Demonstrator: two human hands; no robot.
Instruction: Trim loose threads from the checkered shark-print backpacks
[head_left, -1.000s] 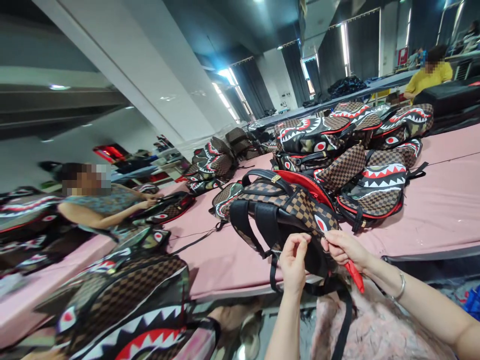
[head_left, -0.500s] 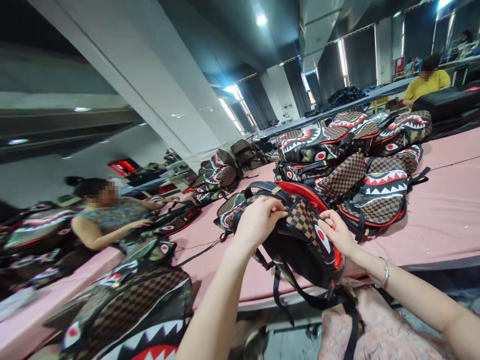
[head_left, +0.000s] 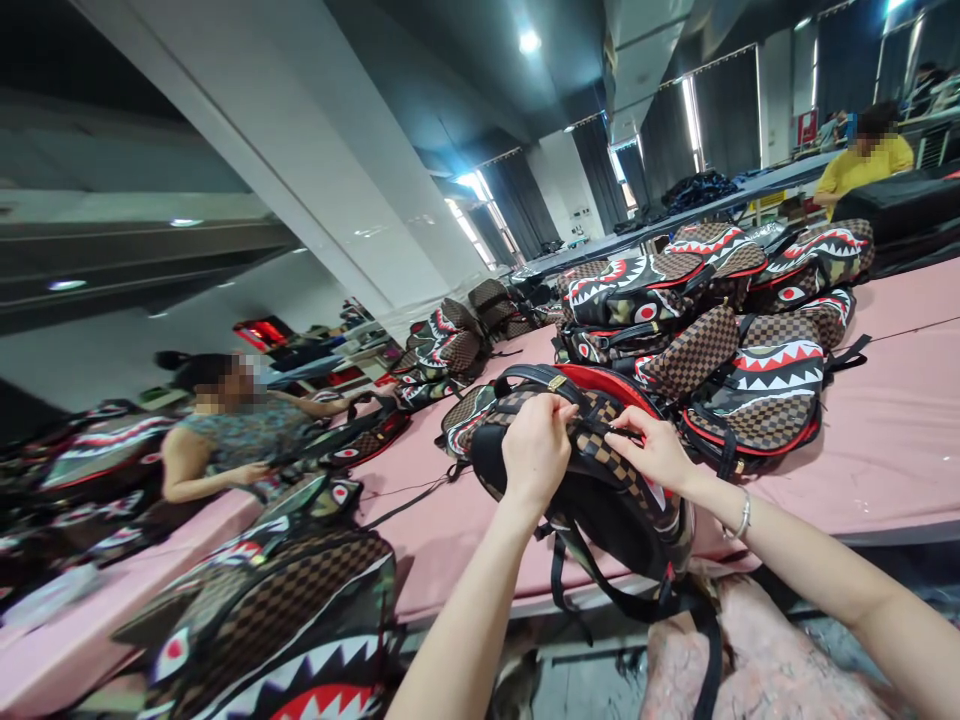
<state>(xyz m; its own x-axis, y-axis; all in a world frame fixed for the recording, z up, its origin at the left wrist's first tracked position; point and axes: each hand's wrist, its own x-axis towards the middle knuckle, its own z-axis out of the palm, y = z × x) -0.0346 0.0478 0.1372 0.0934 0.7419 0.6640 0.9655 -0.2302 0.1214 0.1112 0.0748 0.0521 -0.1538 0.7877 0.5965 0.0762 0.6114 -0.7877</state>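
A brown-checkered backpack [head_left: 616, 462] with black straps and a red lining stands tilted at the near edge of the pink table. My left hand [head_left: 536, 452] is closed in a pinch on its upper edge, near the black top handle. Just to the right, my right hand [head_left: 651, 450] pinches the checkered side beside the zipper edge, its fingertips close to the left ones. The backpack's mouth gapes open behind my hands, showing red lining. Black straps [head_left: 592, 575] hang from it toward my lap. My fingers hide exactly what they grip along the edge.
Several shark-mouth backpacks are piled behind on the pink table [head_left: 892, 400]. One checkered backpack [head_left: 772, 400] lies close to my right hand. A large backpack [head_left: 277, 610] sits at the lower left. A co-worker [head_left: 225, 430] handles a bag at left; another person in yellow [head_left: 862, 165] is far right.
My right hand has slid left and up along the backpack's edge, closer to my left hand. The co-worker's near hand at left has moved lower. The view has shifted slightly.
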